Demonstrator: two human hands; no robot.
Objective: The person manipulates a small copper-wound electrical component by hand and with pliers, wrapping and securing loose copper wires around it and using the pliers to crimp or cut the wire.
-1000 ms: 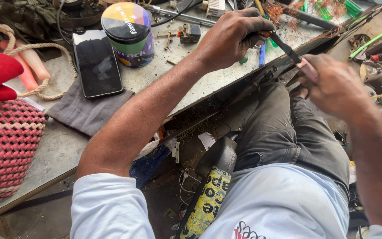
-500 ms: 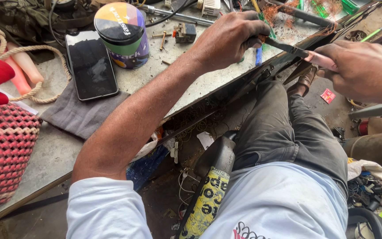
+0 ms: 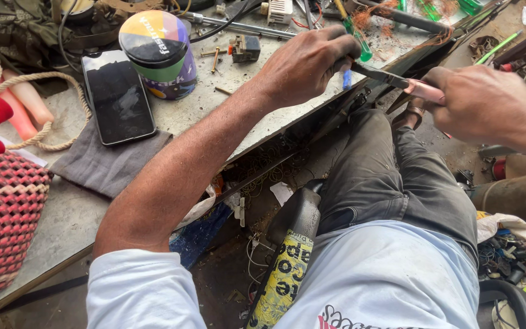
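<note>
Nearest to me were my own knee in dark trousers [image 3: 391, 183] and, just left of it, a black seat edge with a yellow printed wrap [image 3: 287, 262]. At the near left stood a red woven basket [image 3: 4, 219] on the grey workbench [image 3: 68, 213].

A little farther, on a grey cloth [image 3: 101, 164], lay a black phone [image 3: 117, 97], face up. Beside it, farther, stood a round tin with a colourful lid [image 3: 159, 52].

My left hand [image 3: 308, 64] was clenched over the bench edge, its fingers closed around one end of a thin dark metal tool [image 3: 382, 76]. My right hand [image 3: 488, 103], out past the bench at the right, was closed around the pinkish handle [image 3: 424, 90] at the other end. So the tool was held between both hands, above my knee.

On the far side of the bench lay loose screws, cables and copper wire scraps [image 3: 378, 15].
</note>
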